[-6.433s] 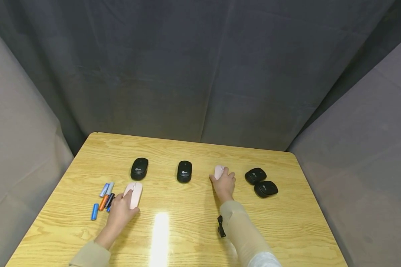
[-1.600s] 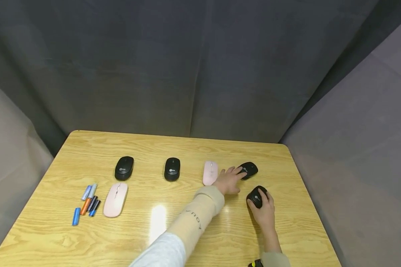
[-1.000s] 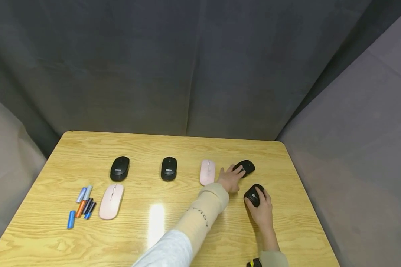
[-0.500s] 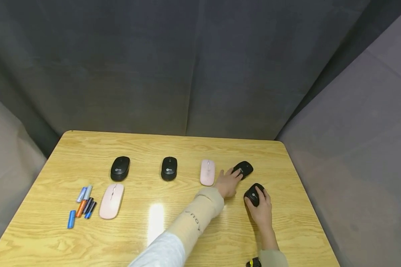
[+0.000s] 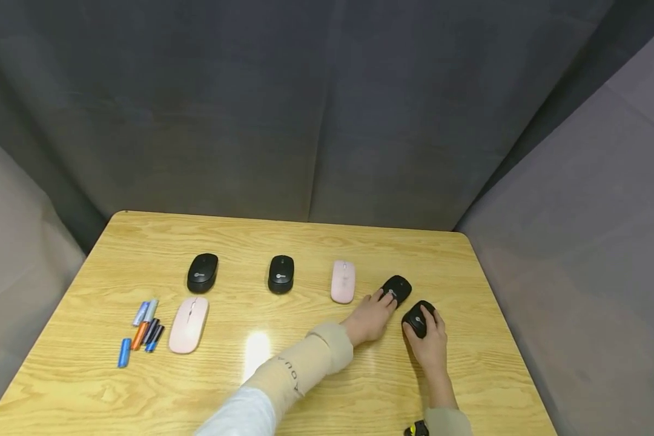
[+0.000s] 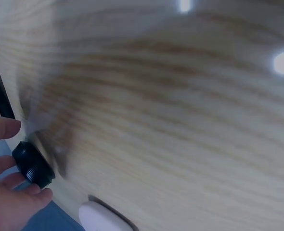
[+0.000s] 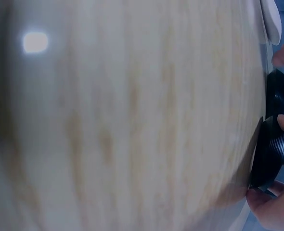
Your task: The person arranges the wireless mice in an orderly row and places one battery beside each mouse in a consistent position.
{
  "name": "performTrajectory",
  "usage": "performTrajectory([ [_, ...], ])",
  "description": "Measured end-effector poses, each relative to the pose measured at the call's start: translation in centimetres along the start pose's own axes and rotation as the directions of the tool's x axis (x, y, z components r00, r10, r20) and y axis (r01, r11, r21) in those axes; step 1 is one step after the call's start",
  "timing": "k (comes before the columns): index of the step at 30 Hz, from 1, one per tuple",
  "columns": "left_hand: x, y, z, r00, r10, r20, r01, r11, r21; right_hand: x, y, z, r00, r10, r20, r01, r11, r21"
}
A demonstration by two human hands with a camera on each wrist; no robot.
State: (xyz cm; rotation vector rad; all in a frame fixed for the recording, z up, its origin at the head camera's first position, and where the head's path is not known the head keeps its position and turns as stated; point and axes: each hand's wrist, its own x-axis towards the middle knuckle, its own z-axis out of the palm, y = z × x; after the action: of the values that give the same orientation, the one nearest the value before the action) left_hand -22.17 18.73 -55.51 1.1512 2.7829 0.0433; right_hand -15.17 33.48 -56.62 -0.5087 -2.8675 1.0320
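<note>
My left hand reaches across to a black computer mouse, its fingers over the mouse's near end. In the left wrist view, that mouse sits between the thumb and fingers of my left hand. My right hand grips another black computer mouse just nearer and to the right, thumb on one side and fingers on the other. The right wrist view has this mouse in the right hand, close beside the other. Both mice rest on the wooden table.
A pink mouse stands left of the hands. Farther left are two black mice, a second pink mouse and several markers. A dark curtain hangs behind the table, with pale cloth at the sides.
Both hands have left the pink mice they touched earlier and are on the two right-hand black mice. Lately the left hand has drawn its mouse nearer and turned it more upright; the right hand stays put.
</note>
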Motion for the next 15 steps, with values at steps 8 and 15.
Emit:
performTrajectory([
  [8, -1.3, 0.2, -0.2, 0.995, 0.027, -0.099, -0.021, 0.998, 0.059, -0.1, -0.1, -0.2, 1.000, -0.011, -0.017, 0.011, 1.000, 0.003],
  [15, -0.4, -0.1, 0.0, 0.995, -0.085, -0.056, 0.079, 0.992, -0.094, 0.0, -0.1, 0.1, 1.000, -0.019, -0.020, 0.019, 1.000, 0.004],
])
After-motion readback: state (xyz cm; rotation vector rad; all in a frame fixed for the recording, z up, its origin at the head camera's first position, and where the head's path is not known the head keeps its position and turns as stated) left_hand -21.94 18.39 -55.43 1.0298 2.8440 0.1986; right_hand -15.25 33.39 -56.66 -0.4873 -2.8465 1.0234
